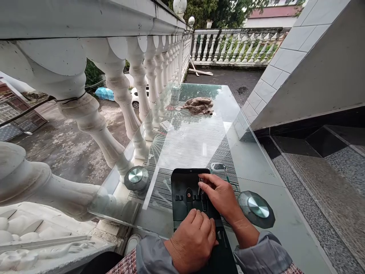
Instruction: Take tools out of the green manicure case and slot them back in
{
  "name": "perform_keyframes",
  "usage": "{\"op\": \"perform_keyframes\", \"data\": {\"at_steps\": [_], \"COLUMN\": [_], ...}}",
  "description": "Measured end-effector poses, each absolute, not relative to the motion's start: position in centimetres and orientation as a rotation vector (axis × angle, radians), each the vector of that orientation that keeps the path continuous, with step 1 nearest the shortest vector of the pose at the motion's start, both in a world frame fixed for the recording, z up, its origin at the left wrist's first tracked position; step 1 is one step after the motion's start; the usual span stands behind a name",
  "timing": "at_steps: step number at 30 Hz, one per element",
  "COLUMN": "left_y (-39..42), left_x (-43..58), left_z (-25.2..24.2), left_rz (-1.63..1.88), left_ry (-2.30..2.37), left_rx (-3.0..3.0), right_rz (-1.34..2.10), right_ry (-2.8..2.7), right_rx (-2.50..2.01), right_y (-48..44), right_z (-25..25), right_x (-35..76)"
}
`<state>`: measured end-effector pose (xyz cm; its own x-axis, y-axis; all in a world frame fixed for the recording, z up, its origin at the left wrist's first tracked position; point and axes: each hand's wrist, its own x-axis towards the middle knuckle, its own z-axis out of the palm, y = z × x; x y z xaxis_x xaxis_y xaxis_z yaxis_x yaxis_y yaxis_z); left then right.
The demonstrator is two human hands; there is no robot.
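A black folding case (179,180) lies spread open on the glass tabletop, with small loops and a snap strap (189,198) inside. My right hand (221,194) is over the case's upper right, thumb and fingers pinched on a slim metal tool (200,185) with light markings; its exact kind is unclear. Below that grip, a dark piece with a textured end (204,205) sits near a loop. My left hand (194,239) is curled closed over the lower part of the case, gripping it there. Its fingertips are mostly hidden.
The glass table (182,224) stands on round faceted supports (137,179), (256,209). A crumpled brown cloth (199,105) lies at its far end. A pale oval object with a teal cord (219,167) is beside the case. White balusters (94,118) border the left; steps (322,171) lie right.
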<state>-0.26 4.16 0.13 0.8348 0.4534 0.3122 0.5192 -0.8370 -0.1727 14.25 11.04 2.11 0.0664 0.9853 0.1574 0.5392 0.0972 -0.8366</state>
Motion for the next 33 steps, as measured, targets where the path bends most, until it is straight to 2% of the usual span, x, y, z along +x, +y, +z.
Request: {"op": "perform_keyframes", "data": {"at_steps": [10,21,33], "left_y": [4.16,4.14,4.17], "left_x": [-0.15,-0.14,-0.13], "left_z": [0.03,-0.22,-0.17], "left_rz": [-0.36,-0.407,-0.395], "left_ry": [-0.741,-0.745,-0.729], "left_rx": [-2.775,-2.757,-2.763], "right_rz": [0.58,0.351,0.456], "right_ry": [-1.652,-2.026,-1.997], "right_rx": [-1.597,-1.613,-1.584], "right_y": [11.72,11.55,11.48], "right_z": [1.72,1.68,1.83], "right_x": [13.92,13.99,13.83]}}
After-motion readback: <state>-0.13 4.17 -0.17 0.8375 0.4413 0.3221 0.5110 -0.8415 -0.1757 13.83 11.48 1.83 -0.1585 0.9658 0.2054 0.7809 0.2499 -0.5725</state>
